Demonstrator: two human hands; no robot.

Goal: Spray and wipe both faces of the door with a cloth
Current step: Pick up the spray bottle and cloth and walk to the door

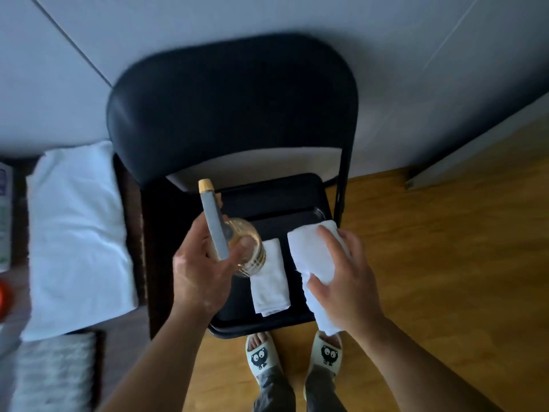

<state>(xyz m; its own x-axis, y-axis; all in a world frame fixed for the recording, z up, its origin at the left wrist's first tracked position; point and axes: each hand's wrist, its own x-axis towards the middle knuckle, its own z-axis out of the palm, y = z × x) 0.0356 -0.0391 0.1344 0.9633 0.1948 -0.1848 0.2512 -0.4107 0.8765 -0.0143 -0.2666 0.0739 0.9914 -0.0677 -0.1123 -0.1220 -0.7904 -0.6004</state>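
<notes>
My left hand (pixel 197 269) grips a clear spray bottle (pixel 246 251) with a grey head and a tan nozzle, held above a black tray (pixel 297 217) on a black folding chair (pixel 231 114). My right hand (pixel 347 278) is closed on a folded white cloth (pixel 312 251) over the tray's right side. A second folded white cloth (pixel 271 281) lies flat in the tray between my hands. A grey-white panel (pixel 463 171) at the right edge may be the door; I cannot tell for sure.
A white towel (pixel 77 233) lies on a dark surface to the left, with a patterned cloth (pixel 56 373) in front of it and an orange object (pixel 4 295) at the left edge. My slippered feet (pixel 294 355) stand on the wooden floor (pixel 445 278). A pale wall (pixel 267 19) is behind the chair.
</notes>
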